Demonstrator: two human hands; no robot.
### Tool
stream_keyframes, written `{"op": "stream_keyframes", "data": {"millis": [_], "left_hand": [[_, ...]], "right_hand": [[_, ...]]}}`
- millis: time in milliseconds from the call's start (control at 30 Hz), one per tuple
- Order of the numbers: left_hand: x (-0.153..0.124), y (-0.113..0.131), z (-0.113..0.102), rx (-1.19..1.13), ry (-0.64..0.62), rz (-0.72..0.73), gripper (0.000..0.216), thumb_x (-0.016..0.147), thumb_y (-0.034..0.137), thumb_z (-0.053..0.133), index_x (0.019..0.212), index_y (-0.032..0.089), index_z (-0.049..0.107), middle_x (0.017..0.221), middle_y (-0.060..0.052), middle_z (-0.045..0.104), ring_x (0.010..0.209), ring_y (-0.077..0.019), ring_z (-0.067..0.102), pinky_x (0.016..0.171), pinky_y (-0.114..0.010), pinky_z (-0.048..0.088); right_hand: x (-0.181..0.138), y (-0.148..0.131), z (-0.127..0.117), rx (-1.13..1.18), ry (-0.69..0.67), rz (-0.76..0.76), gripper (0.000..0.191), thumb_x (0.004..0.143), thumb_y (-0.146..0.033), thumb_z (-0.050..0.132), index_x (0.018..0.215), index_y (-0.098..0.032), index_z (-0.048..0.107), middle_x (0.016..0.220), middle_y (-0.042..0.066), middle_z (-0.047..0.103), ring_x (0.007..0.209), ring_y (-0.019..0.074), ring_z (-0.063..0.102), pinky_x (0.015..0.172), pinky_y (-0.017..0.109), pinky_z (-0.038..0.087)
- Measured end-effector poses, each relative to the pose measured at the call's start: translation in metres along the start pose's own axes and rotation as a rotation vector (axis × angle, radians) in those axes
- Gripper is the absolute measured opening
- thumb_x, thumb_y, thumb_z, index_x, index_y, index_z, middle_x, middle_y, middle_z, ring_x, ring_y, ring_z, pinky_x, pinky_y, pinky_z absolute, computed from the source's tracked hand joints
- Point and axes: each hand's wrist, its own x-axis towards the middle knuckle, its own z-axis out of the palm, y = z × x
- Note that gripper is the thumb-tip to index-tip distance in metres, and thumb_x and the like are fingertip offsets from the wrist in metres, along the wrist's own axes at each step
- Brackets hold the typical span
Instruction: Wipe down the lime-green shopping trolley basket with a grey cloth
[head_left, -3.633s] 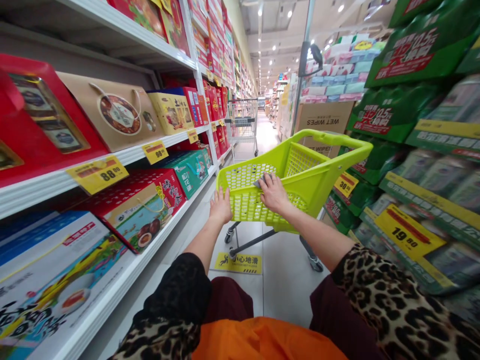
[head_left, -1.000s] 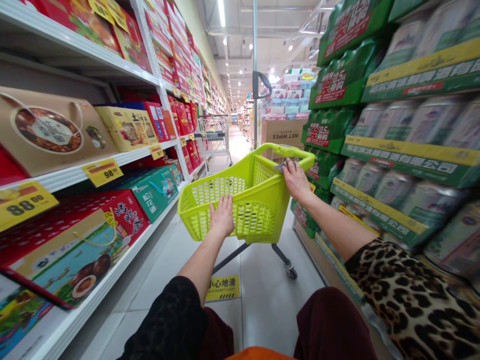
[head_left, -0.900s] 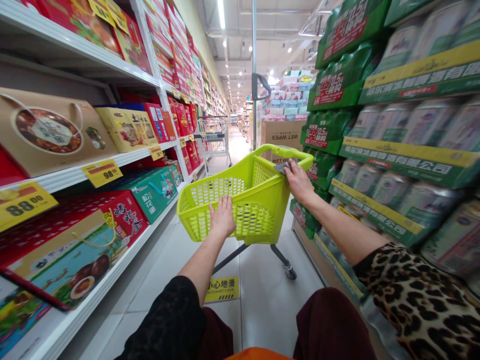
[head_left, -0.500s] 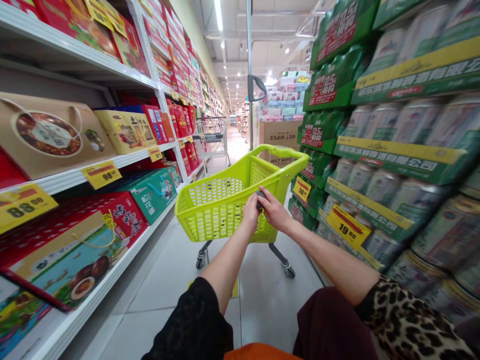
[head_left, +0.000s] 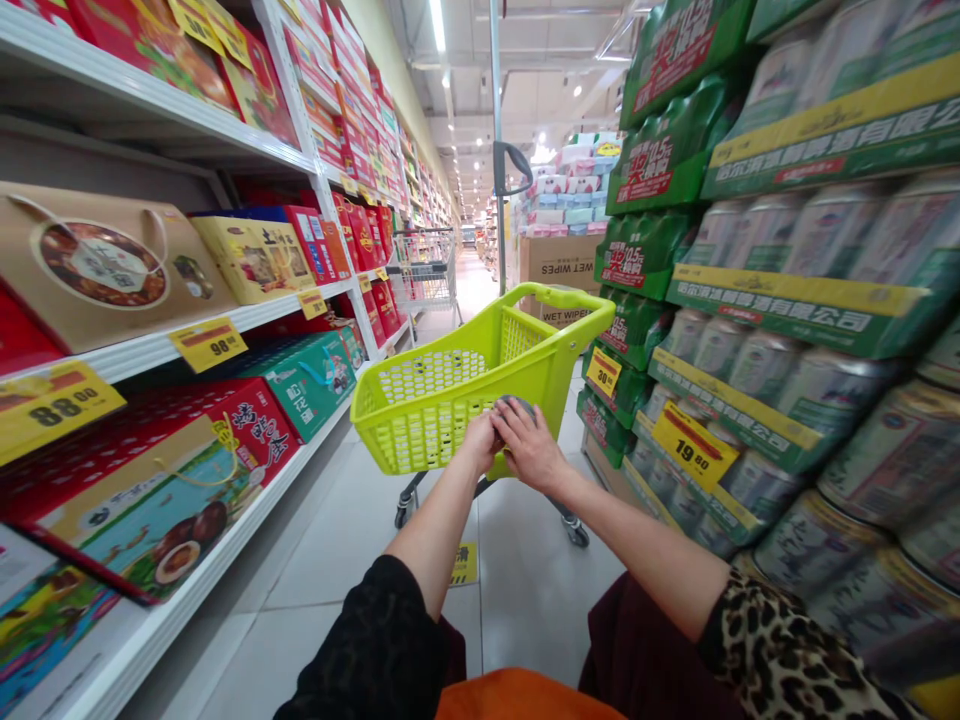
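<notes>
In front of me my left hand (head_left: 484, 443) is closed around the lower side of a small dark grey, rounded object (head_left: 529, 407), most of which my fingers hide. Over its top lies my right hand (head_left: 529, 445), fingers pressed together and curved on it, meeting the left hand. What kind of object it is cannot be made out. Just beyond both hands stands a lime-green shopping cart (head_left: 420, 430) with a perforated basket, its handle at the upper right. The visible part of the basket shows no goods.
Shelves (head_left: 262, 310) of gift boxes line the left side, with yellow price tags. Stacked beer cans (head_left: 765, 360) and green packs rise on the right. Farther up the aisle are a metal cart (head_left: 424, 270), a pole (head_left: 498, 110) and a wet wipes carton (head_left: 562, 262).
My right hand has spread from a fingertip hold to lying over the top of the grey object. Both hands have shifted slightly down and left. The cart looks nearly unmoved.
</notes>
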Motion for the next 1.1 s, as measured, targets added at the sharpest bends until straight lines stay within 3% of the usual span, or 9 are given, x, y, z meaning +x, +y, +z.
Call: {"op": "stream_keyframes", "data": {"millis": [100, 233, 333, 400, 533, 600, 667, 933, 1100], "left_hand": [[-0.002, -0.001, -0.002, 0.080, 0.003, -0.045, 0.004, 0.070, 0.021, 0.055, 0.070, 0.019, 0.058, 0.062, 0.003, 0.061, 0.060, -0.0106, 0.056, 0.062, -0.025, 0.042], [-0.001, -0.003, 0.008, 0.194, -0.009, -0.042, 0.015, 0.075, 0.026, 0.048, 0.073, 0.019, 0.060, 0.068, -0.001, 0.065, 0.072, -0.0159, 0.061, 0.074, -0.035, 0.044], [0.001, 0.004, 0.020, 0.305, -0.011, 0.075, 0.020, 0.076, 0.030, 0.048, 0.082, 0.019, 0.063, 0.092, -0.006, 0.069, 0.096, -0.0223, 0.060, 0.087, -0.041, 0.041], [0.001, 0.013, 0.024, 0.453, 0.011, 0.254, 0.026, 0.075, 0.024, 0.049, 0.097, 0.020, 0.063, 0.120, -0.006, 0.060, 0.119, -0.0231, 0.047, 0.100, -0.039, 0.033], [0.003, 0.032, 0.012, 1.359, 0.133, 0.804, 0.060, 0.072, 0.014, 0.049, 0.131, 0.020, 0.042, 0.149, -0.005, 0.025, 0.138, -0.0231, 0.016, 0.112, -0.045, 0.010], [0.006, 0.034, -0.002, 1.768, 0.131, 0.916, 0.064, 0.072, 0.012, 0.048, 0.135, 0.017, 0.037, 0.150, -0.009, 0.020, 0.139, -0.0263, 0.012, 0.111, -0.052, 0.007], [0.009, 0.029, -0.016, 1.973, 0.053, 0.956, 0.063, 0.073, 0.011, 0.045, 0.135, 0.017, 0.037, 0.151, -0.010, 0.018, 0.139, -0.0265, 0.010, 0.110, -0.054, 0.007], [0.001, -0.018, -0.038, 2.031, -0.101, 0.907, 0.063, 0.076, 0.010, 0.040, 0.138, 0.017, 0.031, 0.151, -0.010, 0.017, 0.139, -0.0237, 0.009, 0.111, -0.052, 0.004], [0.003, -0.031, -0.032, 1.628, -0.059, 0.711, 0.067, 0.070, 0.008, 0.050, 0.135, 0.015, 0.035, 0.150, -0.012, 0.020, 0.139, -0.0241, 0.011, 0.112, -0.048, 0.006]], "right_hand": [[-0.004, 0.008, 0.006, -0.021, -0.021, -0.030, 0.053, 0.080, -0.007, 0.045, 0.132, -0.016, 0.044, 0.140, 0.014, 0.040, 0.134, 0.0272, 0.025, 0.101, 0.049, 0.036], [-0.008, 0.034, 0.006, -0.013, 0.027, -0.090, 0.045, 0.086, -0.008, 0.040, 0.130, -0.017, 0.048, 0.137, 0.012, 0.045, 0.134, 0.0239, 0.027, 0.104, 0.044, 0.036], [-0.001, 0.060, -0.006, -0.003, 0.050, -0.048, 0.046, 0.087, -0.006, 0.035, 0.130, -0.018, 0.047, 0.135, 0.011, 0.047, 0.132, 0.0203, 0.032, 0.104, 0.041, 0.038], [0.010, 0.077, -0.017, -0.017, 0.107, 0.021, 0.046, 0.088, -0.006, 0.035, 0.129, -0.019, 0.049, 0.135, 0.010, 0.047, 0.132, 0.0197, 0.031, 0.105, 0.041, 0.036], [0.035, 0.102, -0.026, -0.079, 0.202, 0.157, 0.045, 0.089, -0.007, 0.034, 0.127, -0.023, 0.051, 0.139, 0.006, 0.043, 0.135, 0.0198, 0.026, 0.108, 0.042, 0.033], [0.039, 0.106, -0.018, -0.095, 0.180, 0.177, 0.044, 0.089, -0.007, 0.034, 0.126, -0.023, 0.052, 0.140, 0.005, 0.042, 0.135, 0.0201, 0.025, 0.107, 0.043, 0.033], [0.035, 0.105, -0.002, -0.100, 0.136, 0.172, 0.043, 0.089, -0.007, 0.035, 0.126, -0.022, 0.053, 0.139, 0.007, 0.043, 0.135, 0.0208, 0.026, 0.106, 0.044, 0.033], [-0.003, 0.092, 0.044, -0.107, -0.035, 0.147, 0.046, 0.083, 0.000, 0.038, 0.124, -0.014, 0.053, 0.137, 0.015, 0.044, 0.132, 0.0238, 0.032, 0.102, 0.047, 0.036], [-0.010, 0.078, 0.043, -0.010, -0.092, 0.152, 0.049, 0.081, 0.000, 0.036, 0.125, -0.013, 0.052, 0.135, 0.015, 0.047, 0.130, 0.0227, 0.035, 0.102, 0.043, 0.039]]}}
